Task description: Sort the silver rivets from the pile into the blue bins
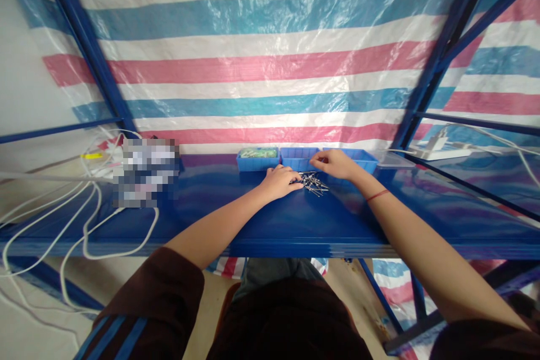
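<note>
A loose pile of thin, shiny metal pins point(315, 184), perhaps rivets or nails, lies on the blue shelf top point(312, 219). At its left edge rests my left hand point(279, 182), palm down, with fingers curved and the thumb apart from them. My right hand point(336, 163) hovers just above and right of the pile, in front of the bins. Its thumb and fingertips are pinched together; whatever is between them is too small to make out. Behind the hands stand a middle blue bin point(295, 153) and a right blue bin point(366, 161), partly covered by my right hand.
A left blue bin point(253, 166) contains green and white items. White cables point(95, 219) loop over the shelf's left side beside a blurred-out object point(145, 171). A white power strip point(445, 149) lies at the right. Blue metal posts point(80, 39) and striped plastic sheeting point(261, 67) enclose the back.
</note>
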The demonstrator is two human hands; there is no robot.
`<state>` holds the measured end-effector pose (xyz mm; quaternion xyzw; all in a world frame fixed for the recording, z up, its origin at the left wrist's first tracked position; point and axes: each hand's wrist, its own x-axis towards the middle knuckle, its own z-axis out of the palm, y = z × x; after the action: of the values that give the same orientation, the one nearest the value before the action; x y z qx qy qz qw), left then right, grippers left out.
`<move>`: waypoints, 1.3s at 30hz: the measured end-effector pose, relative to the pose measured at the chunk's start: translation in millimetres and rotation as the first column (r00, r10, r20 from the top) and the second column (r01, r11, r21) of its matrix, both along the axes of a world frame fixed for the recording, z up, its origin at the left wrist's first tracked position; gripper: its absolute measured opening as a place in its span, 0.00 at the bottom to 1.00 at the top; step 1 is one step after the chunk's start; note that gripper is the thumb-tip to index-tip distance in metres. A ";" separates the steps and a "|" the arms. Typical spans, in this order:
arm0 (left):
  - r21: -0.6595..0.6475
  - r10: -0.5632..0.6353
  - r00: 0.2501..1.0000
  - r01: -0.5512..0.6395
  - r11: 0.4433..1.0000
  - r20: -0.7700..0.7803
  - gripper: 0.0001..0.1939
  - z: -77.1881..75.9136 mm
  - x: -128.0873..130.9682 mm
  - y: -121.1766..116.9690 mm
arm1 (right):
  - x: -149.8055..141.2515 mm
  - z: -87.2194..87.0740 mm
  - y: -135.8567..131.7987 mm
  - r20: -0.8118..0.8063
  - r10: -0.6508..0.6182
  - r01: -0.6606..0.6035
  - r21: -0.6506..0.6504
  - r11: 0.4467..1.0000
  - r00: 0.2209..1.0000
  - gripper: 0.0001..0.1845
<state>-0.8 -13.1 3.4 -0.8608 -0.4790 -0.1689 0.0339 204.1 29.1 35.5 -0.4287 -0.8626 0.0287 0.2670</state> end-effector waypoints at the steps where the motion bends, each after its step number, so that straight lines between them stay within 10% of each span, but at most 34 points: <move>1: -0.001 -0.010 1.000 0.010 1.000 -0.005 0.13 0.5 0.7 -0.9 | -1.8 -1.1 -0.5 0.013 0.008 -0.008 -0.006 1.000 1.000 0.17; 16: 0.112 -0.027 0.970 -0.001 0.994 0.243 0.13 -0.5 1.3 4.8 | -14.8 -5.5 -7.9 -0.171 0.228 -0.273 -0.324 0.906 0.958 0.14; 23: -0.016 -0.059 0.997 0.059 0.998 0.054 0.16 0.9 -4.5 4.0 | -15.5 -7.3 -11.6 -0.014 0.262 -0.244 -0.421 0.874 0.965 0.19; 28: -0.133 -0.167 0.985 0.161 0.978 -0.034 0.17 7.6 -11.3 4.4 | -17.3 -6.2 -13.8 0.080 0.255 -0.205 -0.391 0.897 0.964 0.18; 39: 0.043 -0.149 0.989 0.148 0.988 0.027 0.13 -0.5 -5.4 6.3 | -26.1 -9.2 -17.0 0.183 0.218 -0.170 -0.245 0.954 0.959 0.07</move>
<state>-6.2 -6.8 2.9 -0.8904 -0.4106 -0.1937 0.0317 178.0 12.1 26.2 -0.3697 -0.9149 0.1082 0.1207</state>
